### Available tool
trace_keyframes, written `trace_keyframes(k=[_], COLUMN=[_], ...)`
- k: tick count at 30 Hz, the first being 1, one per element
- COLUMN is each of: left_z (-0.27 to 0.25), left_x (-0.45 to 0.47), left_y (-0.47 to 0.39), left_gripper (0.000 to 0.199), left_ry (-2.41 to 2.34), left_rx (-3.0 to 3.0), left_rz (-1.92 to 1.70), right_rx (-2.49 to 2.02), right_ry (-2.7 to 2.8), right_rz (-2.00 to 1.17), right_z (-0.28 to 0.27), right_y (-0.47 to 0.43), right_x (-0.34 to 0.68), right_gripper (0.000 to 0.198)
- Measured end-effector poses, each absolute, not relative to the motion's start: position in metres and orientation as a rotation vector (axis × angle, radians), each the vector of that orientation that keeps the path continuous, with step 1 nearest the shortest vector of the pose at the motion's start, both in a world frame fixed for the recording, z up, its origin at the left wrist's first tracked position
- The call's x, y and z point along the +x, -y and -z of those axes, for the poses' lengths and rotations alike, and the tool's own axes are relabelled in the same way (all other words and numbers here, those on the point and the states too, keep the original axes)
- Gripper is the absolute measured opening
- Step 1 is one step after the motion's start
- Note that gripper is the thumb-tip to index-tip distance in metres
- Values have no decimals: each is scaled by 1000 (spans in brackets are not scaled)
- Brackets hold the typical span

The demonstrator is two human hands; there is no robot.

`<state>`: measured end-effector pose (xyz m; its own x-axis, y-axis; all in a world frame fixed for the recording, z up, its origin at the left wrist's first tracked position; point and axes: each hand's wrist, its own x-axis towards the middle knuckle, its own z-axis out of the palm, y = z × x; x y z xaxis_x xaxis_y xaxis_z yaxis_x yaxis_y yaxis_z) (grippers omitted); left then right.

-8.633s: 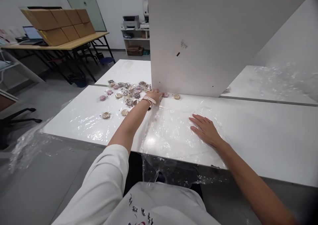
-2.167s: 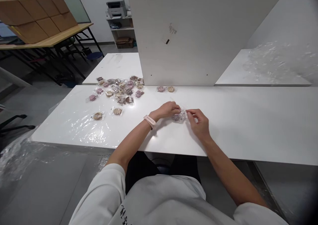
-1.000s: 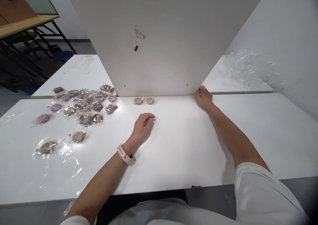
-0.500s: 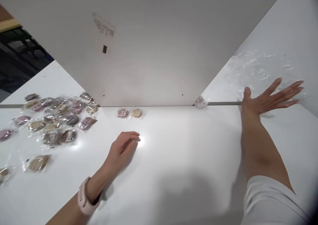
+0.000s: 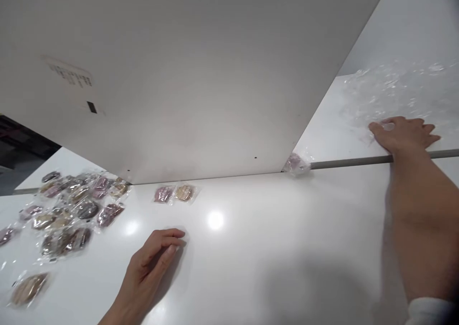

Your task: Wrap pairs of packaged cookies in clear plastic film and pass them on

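My left hand [image 5: 152, 260] rests on the white table with its fingers loosely bent and a gap between thumb and palm; nothing shows in it. Beyond its fingertips lie a purple wrapped cookie [image 5: 164, 194] and a tan wrapped cookie [image 5: 184, 193], side by side in clear packets. At the far right, my right hand [image 5: 407, 134] reaches past the panel to a heap of clear plastic bags [image 5: 398, 93]. Its thumb and forefinger curl round some of the thin plastic. A crumpled clear packet with something purple inside [image 5: 297, 164] sits by the panel's lower right corner.
A large white panel [image 5: 201, 90] with a faint label stands across the table [image 5: 244, 239]. Several wrapped cookies in purple, tan and dark brown [image 5: 87, 209] lie piled at the left. One tan packet [image 5: 30, 288] lies nearer to me. A grey seam [image 5: 351, 162] crosses the tabletop.
My right hand has gone from spread fingers to curled fingers on the clear plastic. My left hand stays near the two cookies. The view has shifted and tilted.
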<state>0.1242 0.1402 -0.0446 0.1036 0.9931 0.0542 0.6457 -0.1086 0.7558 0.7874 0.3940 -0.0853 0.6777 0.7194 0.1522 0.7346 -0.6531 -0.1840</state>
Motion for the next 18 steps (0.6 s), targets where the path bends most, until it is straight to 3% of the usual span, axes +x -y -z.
trace_keyframes(k=[6, 10, 18], left_z=[45, 47, 52], left_x=[128, 132, 133], left_y=[-147, -147, -146], left_gripper=[23, 20, 15], left_ry=[-1472, -1419, -1371], left_rx=[1826, 1766, 1712], left_rz=[-930, -1016, -1039], right_rx=[-2715, -2606, -2381], right_ry=[1003, 836, 1291], right_rz=[155, 295, 220], right_z=[71, 62, 62], right_y=[-344, -273, -83], right_x=[742, 696, 537], right_gripper=[50, 45, 28])
